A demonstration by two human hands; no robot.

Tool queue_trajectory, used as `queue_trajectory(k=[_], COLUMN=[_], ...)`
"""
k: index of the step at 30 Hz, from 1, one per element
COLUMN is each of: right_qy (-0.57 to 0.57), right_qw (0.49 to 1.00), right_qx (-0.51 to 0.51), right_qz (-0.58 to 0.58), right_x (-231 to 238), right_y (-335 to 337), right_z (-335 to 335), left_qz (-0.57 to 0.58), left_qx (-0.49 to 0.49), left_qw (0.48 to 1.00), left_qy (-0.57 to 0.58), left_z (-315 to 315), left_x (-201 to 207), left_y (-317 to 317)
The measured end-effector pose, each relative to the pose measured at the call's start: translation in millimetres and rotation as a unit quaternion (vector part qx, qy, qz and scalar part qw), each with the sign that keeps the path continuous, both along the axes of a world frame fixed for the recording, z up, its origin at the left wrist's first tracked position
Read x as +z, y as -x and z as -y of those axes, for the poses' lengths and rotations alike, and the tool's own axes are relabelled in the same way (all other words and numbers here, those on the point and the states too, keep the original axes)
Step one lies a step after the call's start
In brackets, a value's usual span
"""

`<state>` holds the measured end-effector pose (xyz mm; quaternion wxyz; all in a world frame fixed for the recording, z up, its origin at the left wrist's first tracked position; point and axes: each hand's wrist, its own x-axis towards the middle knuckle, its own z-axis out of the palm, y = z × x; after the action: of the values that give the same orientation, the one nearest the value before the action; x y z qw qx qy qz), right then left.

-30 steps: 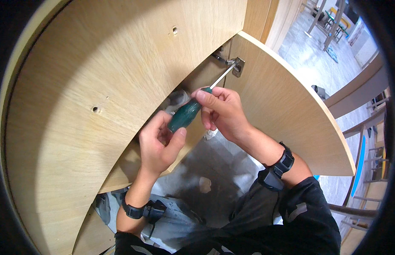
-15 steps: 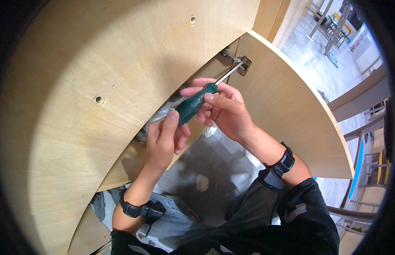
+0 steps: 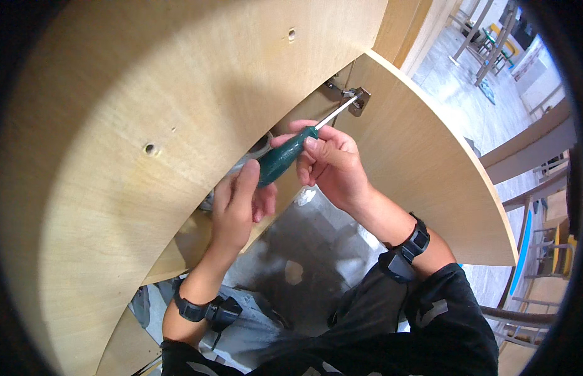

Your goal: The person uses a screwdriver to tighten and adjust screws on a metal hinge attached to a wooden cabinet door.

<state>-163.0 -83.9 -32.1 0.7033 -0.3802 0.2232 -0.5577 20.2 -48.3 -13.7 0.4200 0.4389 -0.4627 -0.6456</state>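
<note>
Both my hands are on a screwdriver (image 3: 281,158) with a dark green handle and a bare metal shaft. My left hand (image 3: 239,197) grips the butt end of the handle. Near the shaft, the fingers and thumb of my right hand (image 3: 332,156) close round the front of the handle. The shaft points up and right, its tip at a metal cabinet hinge (image 3: 358,101). That hinge sits on the inner face of an open wooden door (image 3: 423,156), close to the cabinet side. The tip's exact seat in the screw is too small to make out.
A large pale wooden panel (image 3: 116,207) fills the left, with a few drilled holes. Behind its edge, grey items lie partly hidden inside the cabinet. A white scrap (image 3: 305,196) lies below my right hand. Chairs and tables stand at the right beyond the door.
Both hands keep their hold on the screwdriver, its tip still at the hinge. The whole view has shifted slightly; little else differs.
</note>
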Motion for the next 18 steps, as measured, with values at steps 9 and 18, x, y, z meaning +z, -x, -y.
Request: queue_trajectory(k=[9, 18], right_qy=[-0.033, -0.023], right_qw=[0.995, 0.995], right_qx=[0.018, -0.012], right_qz=[0.098, -0.099], right_x=[9, -1], right_y=[-9, -4], right_z=[-2, 3], left_qz=[0.038, 0.109], left_qx=[0.025, 0.060], left_qw=[0.997, 0.967], left_qy=[0.059, 0.220], left_z=[-3, 1], left_x=[8, 1], left_y=[3, 9])
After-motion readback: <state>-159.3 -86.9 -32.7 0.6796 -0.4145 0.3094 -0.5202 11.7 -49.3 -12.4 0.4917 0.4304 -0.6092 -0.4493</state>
